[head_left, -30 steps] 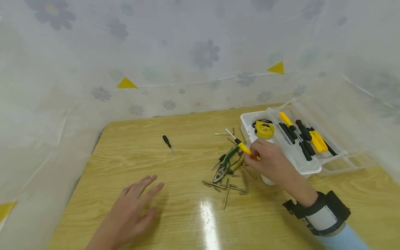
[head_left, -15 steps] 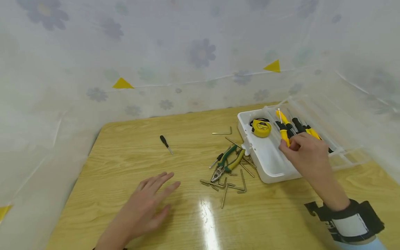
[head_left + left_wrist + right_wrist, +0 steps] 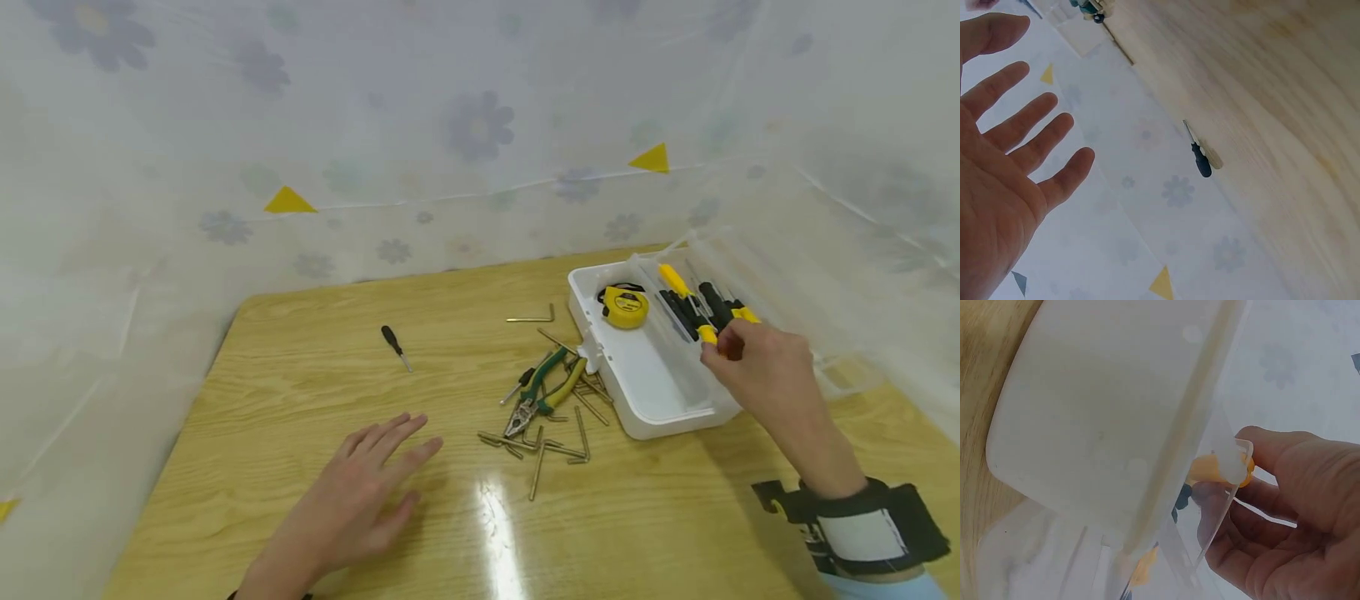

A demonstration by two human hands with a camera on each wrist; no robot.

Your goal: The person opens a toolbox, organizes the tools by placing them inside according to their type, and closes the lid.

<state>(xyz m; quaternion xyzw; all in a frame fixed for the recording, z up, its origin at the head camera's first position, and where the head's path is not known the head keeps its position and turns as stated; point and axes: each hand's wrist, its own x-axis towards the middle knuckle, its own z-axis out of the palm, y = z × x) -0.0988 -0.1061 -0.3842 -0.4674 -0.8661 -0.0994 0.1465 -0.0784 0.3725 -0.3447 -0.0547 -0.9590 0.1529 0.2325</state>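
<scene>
Over the clear tray (image 3: 797, 372) of a white toolbox (image 3: 652, 431), my right hand (image 3: 776, 367) pinches a small screwdriver by its yellow handle (image 3: 707, 334). Its tip points down among the other tools there. The right wrist view shows thumb and fingers around the yellow handle's end (image 3: 1207, 469), partly hidden by the tray's edge. My left hand (image 3: 356, 487) hovers over the table with its fingers spread, holding nothing. Nearest to it are a small black screwdriver (image 3: 393, 343) and a pile of brass-coloured hex keys (image 3: 537, 471) with green-and-yellow pliers (image 3: 550, 387).
A yellow tape measure (image 3: 625, 307) sits in the toolbox's white compartment. Black and yellow screwdrivers (image 3: 677, 281) lie in the tray. Another small black screwdriver (image 3: 527, 377) lies beside the pliers. A flowered curtain (image 3: 480, 167) hangs behind the wooden table (image 3: 315, 358).
My right hand has carried the yellow screwdriver rightward from over the pliers to the tray and lowered it among the tools. The left hand has shifted a little to the right.
</scene>
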